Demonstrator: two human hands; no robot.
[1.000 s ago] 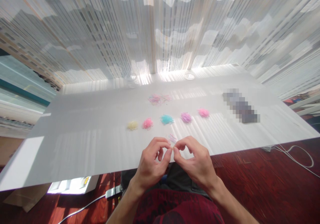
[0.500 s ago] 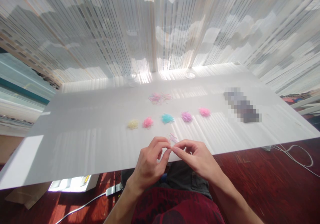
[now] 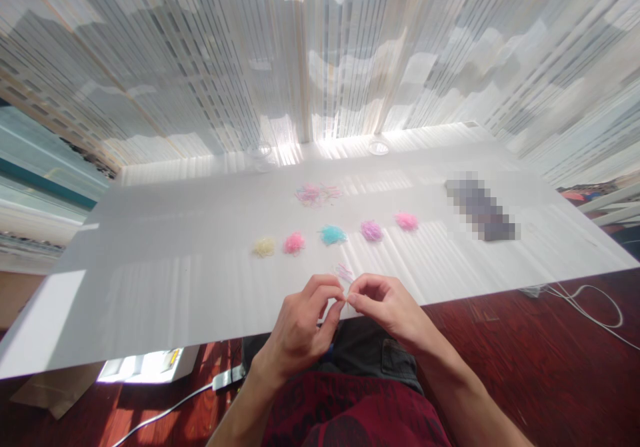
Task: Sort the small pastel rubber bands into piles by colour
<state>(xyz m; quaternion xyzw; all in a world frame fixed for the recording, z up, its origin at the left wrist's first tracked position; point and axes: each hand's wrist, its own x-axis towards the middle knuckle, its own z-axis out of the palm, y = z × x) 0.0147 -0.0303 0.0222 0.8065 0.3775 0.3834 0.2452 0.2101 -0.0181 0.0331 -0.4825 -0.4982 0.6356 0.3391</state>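
My left hand (image 3: pixel 311 317) and my right hand (image 3: pixel 381 306) meet fingertip to fingertip above the table's front edge, each in a pinch. Whatever lies between the fingertips is too small to make out. Just beyond them is a small heap of mixed pale strands (image 3: pixel 344 272). A row of little piles of thin strands runs across the white table (image 3: pixel 165 260): yellow (image 3: pixel 264 247), coral pink (image 3: pixel 294 242), turquoise (image 3: pixel 333 234), purple (image 3: pixel 371 230) and bright pink (image 3: pixel 407 221). Behind the row lies a looser mixed pile (image 3: pixel 316 194).
A pixelated dark oblong object (image 3: pixel 483 206) lies at the right of the table. Two clear round containers (image 3: pixel 379 148) stand near the striped curtain (image 3: pixel 310 54) at the back. Below the front edge are a white tray (image 3: pixel 145 367), a power strip (image 3: pixel 229 378) and white cables (image 3: pixel 590 304).
My right hand's fingers have curled in more and its fingertips have shifted slightly. Both hands stay together in nearly the same place; the piles look unchanged.
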